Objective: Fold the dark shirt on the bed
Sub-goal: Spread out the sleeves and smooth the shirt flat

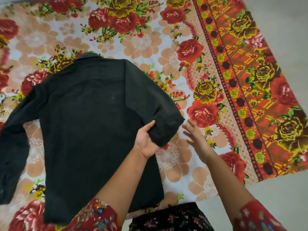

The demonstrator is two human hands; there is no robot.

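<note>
The dark shirt (90, 117) lies back side up on the flowered bed sheet (143, 42), collar pointing away from me. Its left sleeve stretches out and down along the left edge of the view. Its right sleeve runs down to the right, and my left hand (147, 140) grips the cuff end of that sleeve from below, lifted slightly off the sheet. My right hand (194, 135) hovers just right of the cuff with fingers spread, blurred, touching nothing that I can see.
The sheet's red and orange border (250, 90) runs diagonally on the right, and pale floor (286, 27) lies beyond it. My red patterned sleeves and dark floral clothing (171, 219) fill the bottom of the view.
</note>
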